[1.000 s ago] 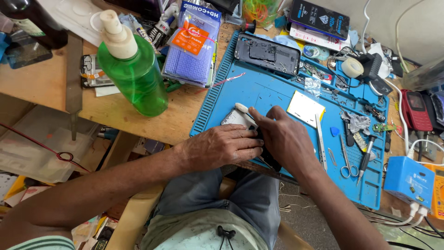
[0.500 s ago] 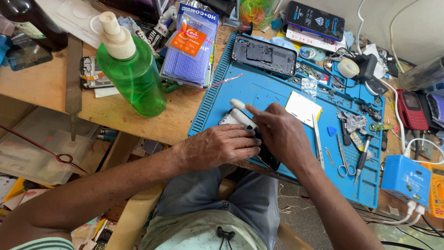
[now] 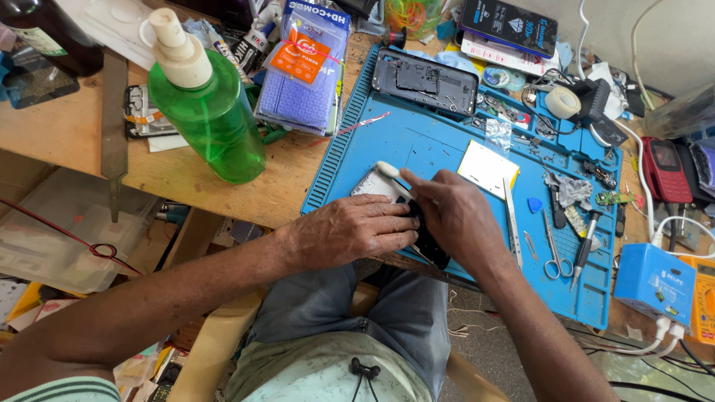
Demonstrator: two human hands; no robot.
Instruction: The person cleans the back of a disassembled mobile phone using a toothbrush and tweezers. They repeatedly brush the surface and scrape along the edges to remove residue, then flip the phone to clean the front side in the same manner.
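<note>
White brush (image 3: pixel 389 173) shifted, tip up-left.

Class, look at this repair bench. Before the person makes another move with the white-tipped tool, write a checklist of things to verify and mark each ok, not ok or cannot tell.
1. Device steadied: the left hand presses down on the dark device on the blue mat. Ok.
2. Tool gripped: the right hand holds the white-tipped tool between its fingers. Ok.
3. Tool tip on the right spot: the tip lies over a pale part by the left fingers, contact hidden. Cannot tell.
4. Device fully on the mat: it hangs over the near edge. Not ok.
5. Green bottle capped and upright, off the mat. Ok.
6. Tweezers and scissors within reach of the right hand. Ok.
</note>
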